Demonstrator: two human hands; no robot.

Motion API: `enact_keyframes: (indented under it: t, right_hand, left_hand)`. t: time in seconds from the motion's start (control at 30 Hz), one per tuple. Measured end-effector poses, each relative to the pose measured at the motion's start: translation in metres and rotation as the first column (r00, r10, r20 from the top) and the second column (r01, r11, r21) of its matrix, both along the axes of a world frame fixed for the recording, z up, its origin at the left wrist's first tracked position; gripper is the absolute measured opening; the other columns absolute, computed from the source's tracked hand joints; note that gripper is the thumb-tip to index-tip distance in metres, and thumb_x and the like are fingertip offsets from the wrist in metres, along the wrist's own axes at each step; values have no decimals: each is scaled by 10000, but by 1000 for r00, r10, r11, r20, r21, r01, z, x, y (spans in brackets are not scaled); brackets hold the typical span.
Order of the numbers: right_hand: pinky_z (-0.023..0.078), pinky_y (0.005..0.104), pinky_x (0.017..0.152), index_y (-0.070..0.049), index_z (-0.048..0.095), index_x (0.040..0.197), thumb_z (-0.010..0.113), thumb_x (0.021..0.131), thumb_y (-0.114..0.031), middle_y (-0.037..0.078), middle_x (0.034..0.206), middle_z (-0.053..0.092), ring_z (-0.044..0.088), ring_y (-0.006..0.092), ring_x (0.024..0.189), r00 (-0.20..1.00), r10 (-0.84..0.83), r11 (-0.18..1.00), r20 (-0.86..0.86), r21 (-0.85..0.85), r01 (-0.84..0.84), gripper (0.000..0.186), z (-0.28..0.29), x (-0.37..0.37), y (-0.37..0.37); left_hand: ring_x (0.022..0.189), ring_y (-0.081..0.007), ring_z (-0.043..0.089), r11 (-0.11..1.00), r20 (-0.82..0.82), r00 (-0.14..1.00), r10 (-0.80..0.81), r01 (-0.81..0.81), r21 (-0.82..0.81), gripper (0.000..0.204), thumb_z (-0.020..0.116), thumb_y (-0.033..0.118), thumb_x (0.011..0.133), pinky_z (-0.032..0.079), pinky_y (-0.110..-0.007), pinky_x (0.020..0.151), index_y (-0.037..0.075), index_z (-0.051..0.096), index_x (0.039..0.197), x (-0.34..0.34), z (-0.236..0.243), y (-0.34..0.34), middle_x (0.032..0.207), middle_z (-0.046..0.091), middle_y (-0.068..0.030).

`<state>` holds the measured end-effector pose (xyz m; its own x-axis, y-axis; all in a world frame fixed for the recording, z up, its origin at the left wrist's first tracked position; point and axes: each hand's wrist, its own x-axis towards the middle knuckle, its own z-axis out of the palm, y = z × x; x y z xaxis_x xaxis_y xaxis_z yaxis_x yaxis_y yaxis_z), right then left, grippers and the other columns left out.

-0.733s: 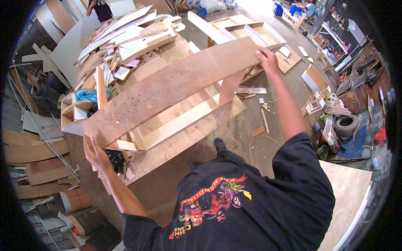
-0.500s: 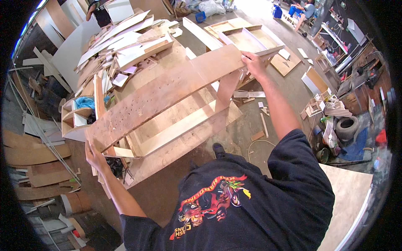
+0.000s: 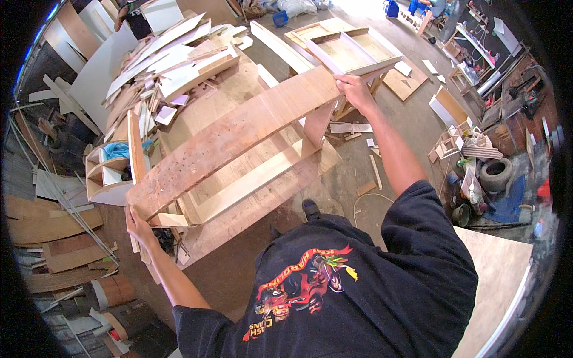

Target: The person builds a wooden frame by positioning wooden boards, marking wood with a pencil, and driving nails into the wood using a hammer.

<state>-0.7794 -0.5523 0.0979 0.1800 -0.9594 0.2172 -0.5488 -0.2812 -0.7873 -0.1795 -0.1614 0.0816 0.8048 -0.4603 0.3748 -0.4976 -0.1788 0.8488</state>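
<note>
A long reddish-brown wooden board (image 3: 239, 131), pitted with small dark marks toward its left half, stretches between my hands. My left hand (image 3: 140, 227) is closed round its near left end, with the thumb near the edge. At the far right end, my right hand (image 3: 355, 90) grips the corner. Below the board is a wooden frame with a pale front rail (image 3: 250, 182) and an upright brown end panel (image 3: 318, 124). Whether the board rests on this frame or hangs just above it, I cannot tell. The frame lies on a plywood-topped worktable (image 3: 253, 206).
Wood offcuts (image 3: 173, 59) are heaped at the table's far left. A divided wooden box (image 3: 107, 188) sits by the left edge. Beyond my right hand is a shallow partitioned tray (image 3: 358, 51). Scraps and a tyre (image 3: 496, 172) lie on the floor at right.
The board's right end has come slightly left, and its left end slightly lower and to the right. Both hands keep their grip. The whole view has shifted a little.
</note>
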Motion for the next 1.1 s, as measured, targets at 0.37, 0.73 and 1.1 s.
enact_keyframes:
  t: [0.37, 0.73, 1.1]
  right_hand:
    - [462, 234, 621, -61, 677, 1304, 574, 1016, -233, -1, 976, 682, 577, 60, 773, 969, -63, 995, 239, -60, 79, 351, -59, -45, -44]
    - [386, 222, 501, -54, 641, 1346, 546, 1035, -277, -39, 805, 598, 467, 48, 576, 960, -76, 993, 268, 112, 47, 394, -28, 9, -1]
    - [523, 264, 806, -134, 561, 1435, 549, 1047, -377, 49, 1312, 619, 612, 151, 1092, 910, -150, 981, 386, 174, 88, 458, -31, 10, 29]
  left_hand:
    - [1255, -262, 564, 964, -415, 890, -188, 85, -253, 460, 456, 275, 1043, 403, -350, 1082, -49, 602, 1334, 11, -2, -7, 1340, 627, -134]
    - [1280, -190, 532, 893, -458, 820, -343, 134, -429, 559, 430, 404, 1085, 365, -334, 1114, -37, 546, 1408, -2, -13, 40, 1402, 586, -102]
    - [1386, -228, 431, 898, -235, 916, -325, 221, -380, 600, 280, 448, 1103, 321, -373, 1163, 38, 415, 1520, 1, -39, 31, 1520, 457, -120]
